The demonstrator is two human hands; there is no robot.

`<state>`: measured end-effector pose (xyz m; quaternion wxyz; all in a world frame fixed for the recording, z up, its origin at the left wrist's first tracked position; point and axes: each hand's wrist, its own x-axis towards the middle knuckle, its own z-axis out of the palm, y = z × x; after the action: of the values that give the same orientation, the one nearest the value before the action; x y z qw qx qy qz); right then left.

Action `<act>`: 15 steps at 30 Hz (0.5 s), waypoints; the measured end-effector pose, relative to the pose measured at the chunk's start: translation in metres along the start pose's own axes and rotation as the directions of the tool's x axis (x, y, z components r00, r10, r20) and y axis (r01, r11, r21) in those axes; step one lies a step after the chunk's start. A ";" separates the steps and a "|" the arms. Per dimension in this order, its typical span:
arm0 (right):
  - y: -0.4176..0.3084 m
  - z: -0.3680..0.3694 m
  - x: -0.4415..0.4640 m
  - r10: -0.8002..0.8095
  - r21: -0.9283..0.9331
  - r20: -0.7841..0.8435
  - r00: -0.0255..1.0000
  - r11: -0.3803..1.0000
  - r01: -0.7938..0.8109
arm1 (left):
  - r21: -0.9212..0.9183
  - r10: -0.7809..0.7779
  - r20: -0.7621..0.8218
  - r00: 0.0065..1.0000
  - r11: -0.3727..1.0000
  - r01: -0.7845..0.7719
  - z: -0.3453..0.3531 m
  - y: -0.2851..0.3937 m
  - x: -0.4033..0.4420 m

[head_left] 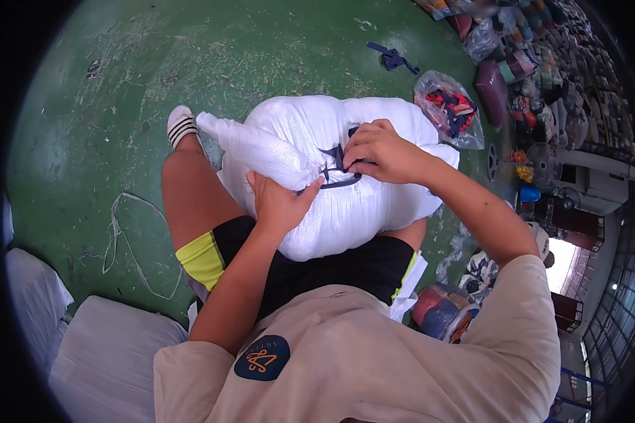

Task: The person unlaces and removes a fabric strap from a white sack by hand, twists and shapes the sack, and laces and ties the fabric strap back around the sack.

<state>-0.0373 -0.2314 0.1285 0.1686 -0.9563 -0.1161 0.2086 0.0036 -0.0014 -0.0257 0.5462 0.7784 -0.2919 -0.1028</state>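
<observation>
A big white woven sack (331, 233), stuffed full, rests between my knees. A narrow dark fabric strip (342, 183) crosses its top, with a loop and a crossing near the gathered cloth. My left hand (279, 202) lies on the sack's near left side, thumb and finger closed at the strip's left end beside the folded white flap. Just right of the crossing, my right hand (382, 151) pinches the dark strip, its fingertips bent down toward the sack. The fingers partly hide the strip's ends.
White bales (113, 359) stand at lower left. A loose cord (116, 233) and a dark blue strip (393, 58) lie on the green floor (190, 56). Right of the sack is a clear plastic bag (451, 109) of red and dark cloth. Bundles (564, 77) are heaped beyond, near a fan (543, 163).
</observation>
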 end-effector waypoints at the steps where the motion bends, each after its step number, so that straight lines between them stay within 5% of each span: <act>1: -0.002 0.001 0.001 0.011 -0.017 -0.013 1.000 1.000 -0.012 | 0.004 -0.002 -0.008 1.000 1.000 0.002 0.000 0.000 0.000; 5: -0.007 -0.001 0.004 0.047 -0.066 -0.053 0.997 0.997 -0.051 | 0.015 -0.005 -0.029 1.000 1.000 0.005 0.000 0.001 0.001; 10: -0.011 -0.009 0.009 0.266 0.019 -0.293 0.918 0.962 -0.273 | -0.013 -0.003 -0.016 1.000 1.000 0.002 -0.002 0.003 0.002; 15: -0.015 -0.015 0.001 -0.074 -0.160 -0.186 0.980 0.986 0.044 | -0.012 -0.016 -0.007 1.000 1.000 0.016 -0.003 0.006 0.003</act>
<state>-0.0326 -0.2215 0.1466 0.1104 -0.9782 -0.1437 0.1011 0.0053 -0.0018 -0.0191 0.5510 0.7778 -0.2832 -0.1059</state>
